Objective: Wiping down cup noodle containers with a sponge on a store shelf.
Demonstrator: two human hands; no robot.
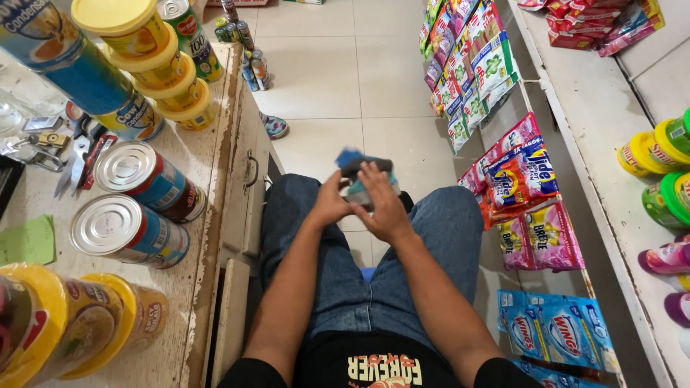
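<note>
Both hands meet above the knees of a seated person in blue jeans (pixel 431 237). Between them sits a small blurred bundle of blue and dark material (pixel 363 172); what it is cannot be told. Left hand (pixel 330 202) curls shut around its near left side; right hand (pixel 384 205) lies over it, fingers (pixel 370 179) spread and pressing down. Left of the left hand, a worn wooden counter (pixel 215 179) carries silver-topped tins lying on their sides (pixel 129 230). Right of the right hand hang bright detergent sachets (pixel 521 172).
</note>
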